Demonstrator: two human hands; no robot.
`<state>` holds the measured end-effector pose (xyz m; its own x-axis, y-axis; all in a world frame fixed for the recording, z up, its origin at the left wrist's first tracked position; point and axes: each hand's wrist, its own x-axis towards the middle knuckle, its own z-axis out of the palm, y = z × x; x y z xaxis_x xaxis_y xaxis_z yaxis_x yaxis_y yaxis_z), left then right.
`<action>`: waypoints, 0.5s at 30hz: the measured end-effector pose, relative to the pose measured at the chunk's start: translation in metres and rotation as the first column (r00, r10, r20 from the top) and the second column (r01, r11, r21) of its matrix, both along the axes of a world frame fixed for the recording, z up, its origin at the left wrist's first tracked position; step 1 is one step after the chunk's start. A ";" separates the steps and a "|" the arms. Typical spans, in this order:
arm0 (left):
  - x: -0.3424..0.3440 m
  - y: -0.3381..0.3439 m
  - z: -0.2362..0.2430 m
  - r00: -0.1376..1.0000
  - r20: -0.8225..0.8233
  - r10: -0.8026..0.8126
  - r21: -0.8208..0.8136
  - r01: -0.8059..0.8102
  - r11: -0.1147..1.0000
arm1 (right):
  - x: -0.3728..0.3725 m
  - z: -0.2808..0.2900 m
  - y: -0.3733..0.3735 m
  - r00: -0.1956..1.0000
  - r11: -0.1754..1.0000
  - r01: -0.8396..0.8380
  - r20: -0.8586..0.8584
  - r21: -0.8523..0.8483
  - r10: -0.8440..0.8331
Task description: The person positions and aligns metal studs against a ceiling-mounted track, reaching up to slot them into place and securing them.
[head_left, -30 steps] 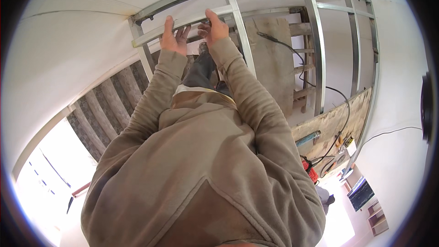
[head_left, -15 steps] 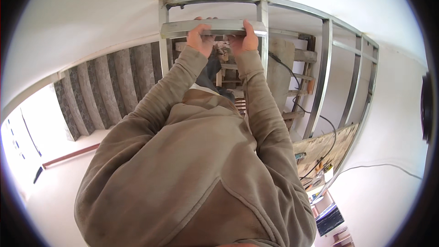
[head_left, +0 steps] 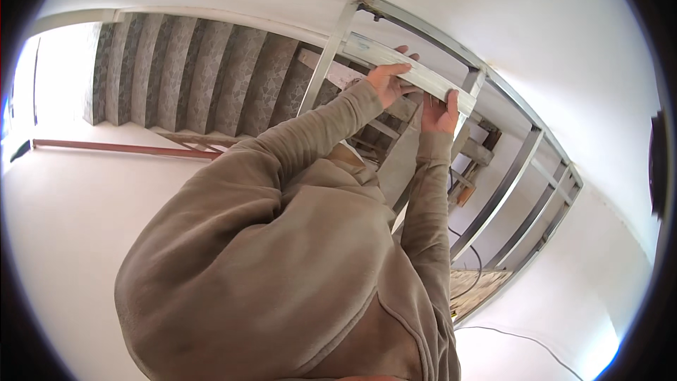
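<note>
A short silvery metal profile (head_left: 427,79) spans the gap between two uprights of a metal stud frame (head_left: 509,93). My left hand (head_left: 389,83) grips it near its middle, thumb across the near face and some fingertips showing past the far edge. Close to the profile's right end, my right hand (head_left: 441,113) is closed on it with the thumb on the near face; its other fingers are partly hidden. At both ends the profile meets or overlaps the uprights; whether it is fastened cannot be seen.
Stone-patterned stairs (head_left: 211,74) descend at the left, beside a reddish-brown rail (head_left: 127,148). Below the frame are rough timber pieces (head_left: 477,152) and a dark cable (head_left: 481,257). A wooden board (head_left: 479,286) lies at lower right, near a white wall (head_left: 599,240).
The view has turned, so the frame and profile now slant down to the right and more stairs show. Both hands stay on the profile; my left-hand fingers look more spread.
</note>
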<state>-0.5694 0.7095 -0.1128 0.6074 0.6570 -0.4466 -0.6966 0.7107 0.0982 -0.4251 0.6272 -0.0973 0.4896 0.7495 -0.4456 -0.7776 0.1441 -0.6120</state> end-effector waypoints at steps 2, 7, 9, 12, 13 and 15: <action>-0.002 0.000 0.004 1.000 -0.023 0.010 0.012 -0.010 1.000 | 0.000 0.003 0.000 0.999 0.999 0.030 0.024 -0.042 -0.029; -0.008 0.007 0.008 0.999 -0.042 0.017 0.057 -0.015 0.998 | -0.003 0.002 0.006 1.000 0.999 -0.024 0.019 -0.023 0.024; -0.008 0.010 0.006 0.997 -0.074 -0.012 0.034 0.015 0.999 | -0.003 0.004 0.006 0.999 0.999 -0.046 0.009 -0.019 0.046; -0.008 0.009 0.003 0.997 -0.077 0.015 0.055 -0.011 0.998 | -0.005 0.005 0.010 1.000 0.999 -0.016 -0.005 -0.045 0.016; -0.007 0.008 0.004 0.997 -0.075 0.013 0.055 -0.009 0.998 | -0.004 0.004 0.009 1.000 0.998 -0.028 -0.003 -0.050 0.027; -0.007 0.006 0.004 0.997 -0.057 0.047 0.022 -0.046 0.999 | -0.001 0.002 0.008 0.999 0.998 -0.036 -0.002 -0.055 0.036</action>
